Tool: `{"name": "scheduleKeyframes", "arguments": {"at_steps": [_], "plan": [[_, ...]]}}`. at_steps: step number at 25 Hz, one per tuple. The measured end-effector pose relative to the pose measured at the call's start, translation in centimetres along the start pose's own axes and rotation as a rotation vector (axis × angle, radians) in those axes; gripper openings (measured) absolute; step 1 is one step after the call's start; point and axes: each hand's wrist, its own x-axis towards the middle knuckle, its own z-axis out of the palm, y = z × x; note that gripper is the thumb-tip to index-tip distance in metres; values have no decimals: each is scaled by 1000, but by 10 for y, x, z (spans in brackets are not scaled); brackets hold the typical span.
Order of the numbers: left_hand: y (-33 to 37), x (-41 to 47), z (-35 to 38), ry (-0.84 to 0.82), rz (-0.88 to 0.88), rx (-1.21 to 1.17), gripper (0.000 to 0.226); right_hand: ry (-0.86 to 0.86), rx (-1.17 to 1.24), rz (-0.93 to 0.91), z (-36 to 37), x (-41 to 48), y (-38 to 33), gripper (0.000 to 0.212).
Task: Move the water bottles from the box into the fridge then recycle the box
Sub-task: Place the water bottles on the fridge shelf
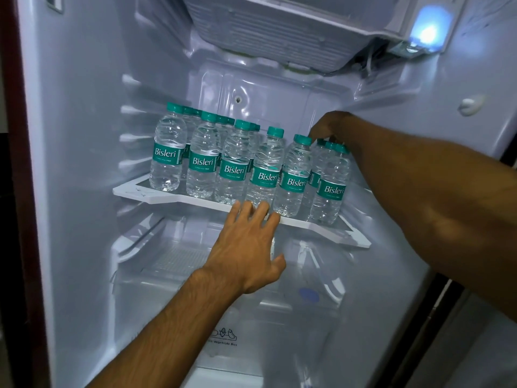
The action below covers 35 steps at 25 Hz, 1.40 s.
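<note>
Bottles (233, 166) on fridge shelf (134, 192); left hand (249, 247) spread open; grip of right hand (333, 127) unclear.

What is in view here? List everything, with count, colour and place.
clear plastic water bottles with teal caps and labels: six in the front row, more behind, upright on the shelf
white-rimmed clear fridge shelf: one, mid-fridge
clear plastic vegetable drawer: one, bottom
white freezer compartment: one, top
lit lamp: one, bluish-white, top right
left hand: fingers straight, tips at the shelf's front edge
right hand: over the right rear bottle caps; grip hidden
</note>
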Motion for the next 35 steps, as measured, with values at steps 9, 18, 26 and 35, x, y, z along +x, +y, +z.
{"name": "scheduleKeyframes", "arguments": {"at_steps": [9,18,26,35], "plan": [[-22,-19,-24,-81,8,-10,81,671,117,88,4,-67,-19,48],[-29,-66,-44,54,-132,6,80,1037,365,-126,42,-155,-48,31],[-68,-142,-86,-1,-157,154,82,1030,530,-671,118,-256,-99,19],[-102,-275,-147,-278,-179,320,79,626,497,-1167,207,-374,-135,26]]}}
